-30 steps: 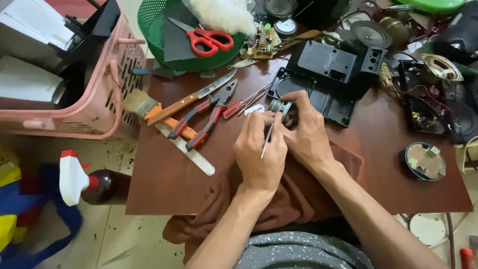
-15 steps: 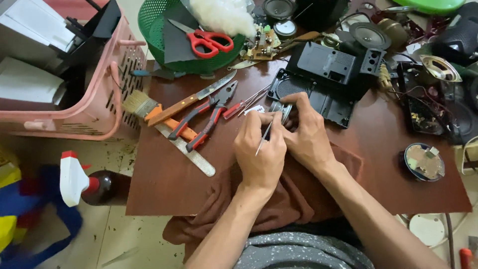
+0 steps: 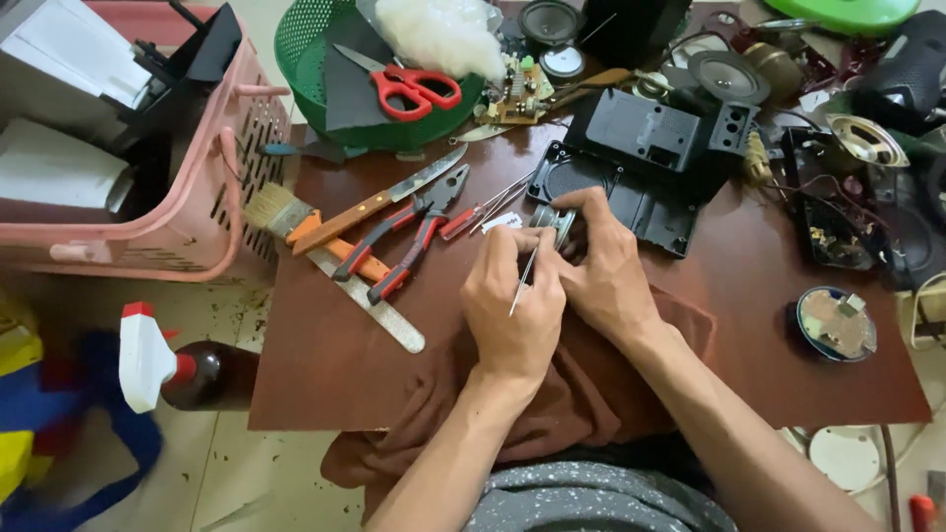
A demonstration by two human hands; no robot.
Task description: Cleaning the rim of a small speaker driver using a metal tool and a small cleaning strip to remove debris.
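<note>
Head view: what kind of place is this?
Likely a home electronics repair spot, worked low over a tiled floor. Loose speakers, a bare circuit board and an opened black casing crowd the brown board, beside pliers and a knife.

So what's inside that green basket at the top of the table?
In the green basket lie red-handled scissors, a dark sheet and a wad of white stuffing. Whatever sits beneath the sheet and the stuffing is covered and cannot be seen.

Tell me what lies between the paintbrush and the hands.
In the head view, red-handled pliers and a small red screwdriver lie between the paintbrush and the hands.
</note>
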